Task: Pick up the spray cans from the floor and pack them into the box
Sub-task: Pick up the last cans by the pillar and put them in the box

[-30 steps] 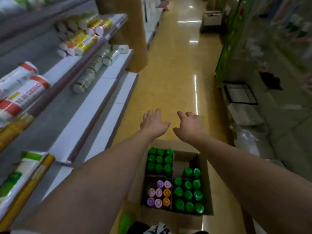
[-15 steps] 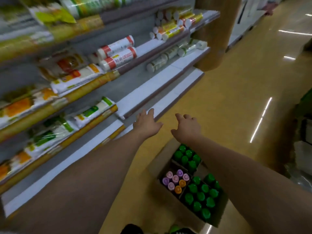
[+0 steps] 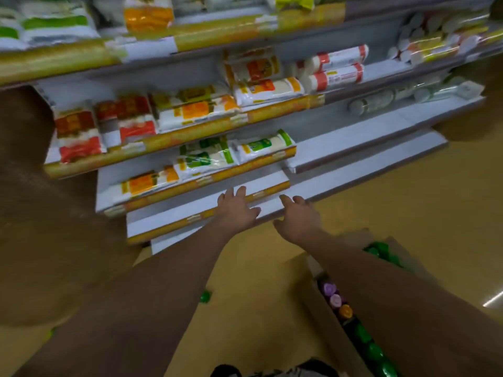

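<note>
- Box (image 3: 321, 317): brown cardboard, open top, on the yellow floor (image 3: 408, 213) at lower right of view; my right forearm crosses over it and hides much of the interior.
- Spray cans in box (image 3: 367, 346): seen cap-up only. Green caps run along the near side and again at the far corner; two purple caps (image 3: 332, 293) and one orange cap (image 3: 346, 311) sit in a row just inside the left wall. Can bodies not visible.
- One green-capped item (image 3: 205, 296) shows on the floor just right of my left forearm, left of the box and apart from it. Mostly hidden; I cannot tell whether it is a whole can.
- A blurred green fleck at the lower left edge of view, too smeared to identify.
- Left grip (image 3: 236, 210): arm stretched forward, palm down, fingers straight and slightly spread, holding nothing. Seen against the lowest shelf (image 3: 206, 205); contact with it cannot be judged.
- Right grip (image 3: 298, 217): arm stretched forward, palm down, fingers relaxed and extended, thumb out toward the left hand, holding nothing. It is beyond the far left corner of the box.
- The two hands lie side by side, near each other, not touching.
- Shelves ahead carry white packets (image 3: 196, 112) with orange, red and green labels; view is motion-blurred.
</note>
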The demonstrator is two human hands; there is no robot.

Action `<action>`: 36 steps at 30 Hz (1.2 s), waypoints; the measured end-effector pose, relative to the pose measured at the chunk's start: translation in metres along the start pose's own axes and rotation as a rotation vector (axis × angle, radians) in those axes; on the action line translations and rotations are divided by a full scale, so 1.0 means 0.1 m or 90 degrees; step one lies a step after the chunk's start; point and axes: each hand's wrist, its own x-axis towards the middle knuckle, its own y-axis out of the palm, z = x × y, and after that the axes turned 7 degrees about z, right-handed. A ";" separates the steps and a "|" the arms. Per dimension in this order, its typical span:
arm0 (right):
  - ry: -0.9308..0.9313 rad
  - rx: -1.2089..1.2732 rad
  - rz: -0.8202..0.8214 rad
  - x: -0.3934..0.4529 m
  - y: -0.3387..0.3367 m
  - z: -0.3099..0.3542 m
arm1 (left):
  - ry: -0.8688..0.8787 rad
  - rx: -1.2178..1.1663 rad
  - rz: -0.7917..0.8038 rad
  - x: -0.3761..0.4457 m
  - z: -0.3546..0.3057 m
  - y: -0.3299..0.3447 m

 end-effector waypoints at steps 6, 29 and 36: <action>-0.057 -0.019 0.067 -0.03 0.61 1.20 | -0.113 -0.029 -0.005 -0.40 1.59 -0.27; -0.200 -0.224 0.390 1.04 2.67 3.81 | -0.527 -0.265 -0.004 -0.87 5.17 0.20; -0.218 -0.242 0.441 1.65 3.60 4.06 | -0.566 -0.286 0.009 -0.39 5.78 0.66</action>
